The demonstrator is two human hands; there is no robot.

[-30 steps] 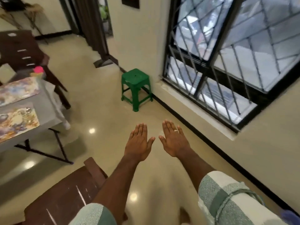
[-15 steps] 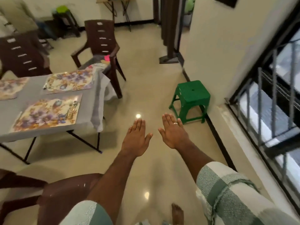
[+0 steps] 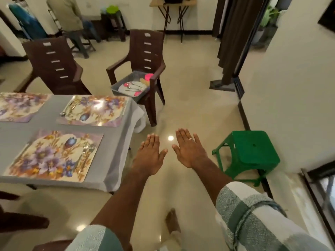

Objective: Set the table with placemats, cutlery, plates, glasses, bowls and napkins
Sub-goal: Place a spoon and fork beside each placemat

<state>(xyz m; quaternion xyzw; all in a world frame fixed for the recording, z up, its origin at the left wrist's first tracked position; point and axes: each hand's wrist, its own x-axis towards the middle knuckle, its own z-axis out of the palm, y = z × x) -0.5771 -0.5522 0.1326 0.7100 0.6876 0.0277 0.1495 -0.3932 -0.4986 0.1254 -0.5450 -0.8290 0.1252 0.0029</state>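
Note:
My left hand and my right hand are stretched out flat, palms down, over the floor; both hold nothing. To their left stands a grey-clothed table with three floral placemats: a near one, a far one and one at the left edge. Cutlery lies on the near mat, and more cutlery on the far mat. A grey tray holding a plate, cutlery and pink items rests on a brown chair beyond the table.
A green plastic stool stands by the wall at right. A second brown chair sits behind the table, another chair edge at bottom left. A person stands at the back. Curtain and doorway are at upper right.
My view has swung left from the window toward the table, bringing the placemats, both chairs and the tray fully into sight. Both hands stay flat and spread in front of me.

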